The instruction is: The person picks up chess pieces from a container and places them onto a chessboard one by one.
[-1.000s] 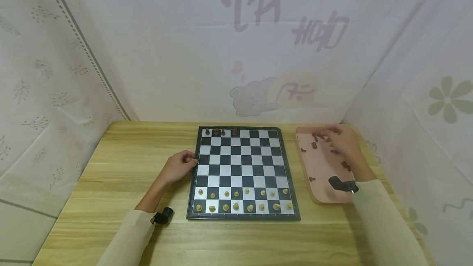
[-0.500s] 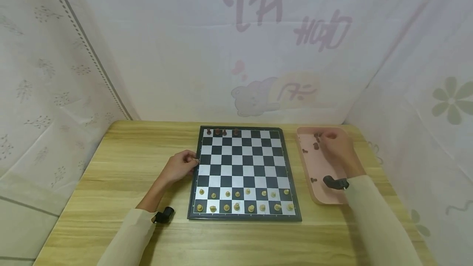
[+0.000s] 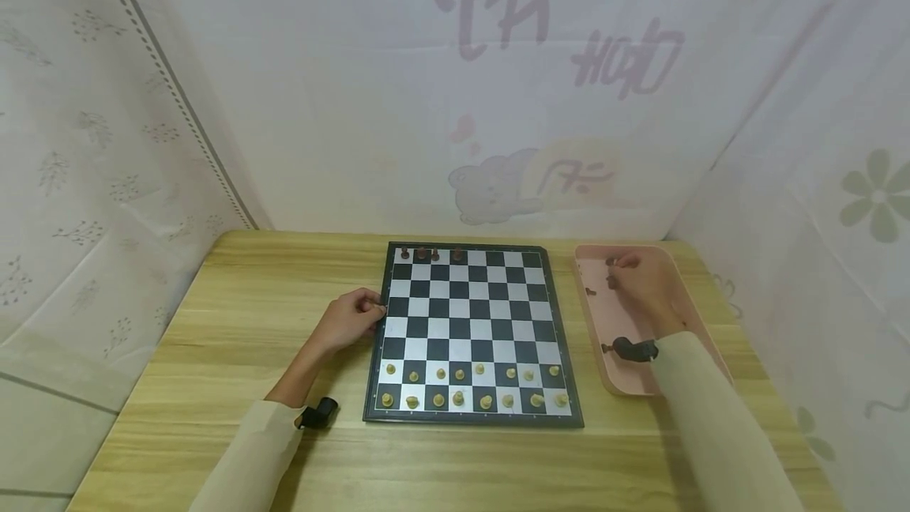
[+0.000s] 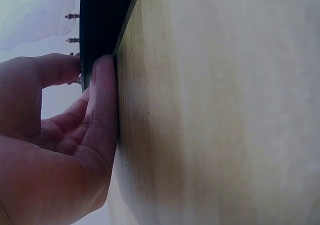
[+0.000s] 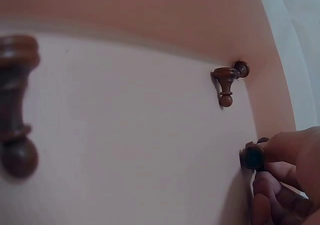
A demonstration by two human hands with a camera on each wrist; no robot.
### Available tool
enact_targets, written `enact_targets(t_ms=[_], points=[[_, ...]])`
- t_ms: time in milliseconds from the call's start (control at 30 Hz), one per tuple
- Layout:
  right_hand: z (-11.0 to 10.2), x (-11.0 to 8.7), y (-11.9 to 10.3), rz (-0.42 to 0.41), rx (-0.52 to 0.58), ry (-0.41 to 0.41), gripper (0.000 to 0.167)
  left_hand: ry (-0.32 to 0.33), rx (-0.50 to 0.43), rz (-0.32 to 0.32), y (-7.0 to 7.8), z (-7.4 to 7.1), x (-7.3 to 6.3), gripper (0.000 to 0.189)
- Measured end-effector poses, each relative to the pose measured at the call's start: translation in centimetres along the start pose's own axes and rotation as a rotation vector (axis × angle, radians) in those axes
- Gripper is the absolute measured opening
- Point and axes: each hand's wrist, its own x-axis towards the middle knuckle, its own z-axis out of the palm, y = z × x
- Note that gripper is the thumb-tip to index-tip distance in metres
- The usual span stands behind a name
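My left hand holds the left edge of a black-and-white chessboard, thumb on the rim and fingers against its side in the left wrist view. My right hand is inside a pink tray, and its fingers pinch a dark brown chess piece close over the tray floor. Near it in the right wrist view lie a brown pawn and another brown piece by the wall. A large-looking brown pawn fills the left of that view.
Cream chess pieces fill two rows along the board's near side. Several brown pieces stand at the far left row. The wooden table ends at a printed cloth curtain behind and at the sides.
My right hand has shifted slightly within the tray, toward the brown pieces at its upper left, and now pinches one. My left hand stays on the board's edge.
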Motion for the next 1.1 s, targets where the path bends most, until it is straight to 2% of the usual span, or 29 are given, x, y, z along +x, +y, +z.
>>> enact_targets(t_ms=[133,400,600,800,1100], points=[[0.0,-0.2,-0.3,-0.026,-0.008,0.006,0.018,-0.001,0.000,-0.002,0.0,0.0,0.0,0.030],[-0.5,-0.4,-0.4,-0.035,-0.067,0.030,0.023,-0.002,-0.008,-0.004,0.0,0.0,0.1,0.030],[-0.6,-0.5,-0.7,-0.021,-0.061,0.013,0.026,0.003,0.000,0.005,-0.2,0.0,0.0,0.029],[-0.9,-0.6,-0.9,0.005,-0.079,-0.002,0.023,0.000,0.014,0.024,-0.3,0.0,0.0,0.029],[-1.1,-0.6,-1.0,-0.035,-0.127,-0.009,0.022,0.001,0.010,0.024,-0.2,0.0,0.0,0.030]])
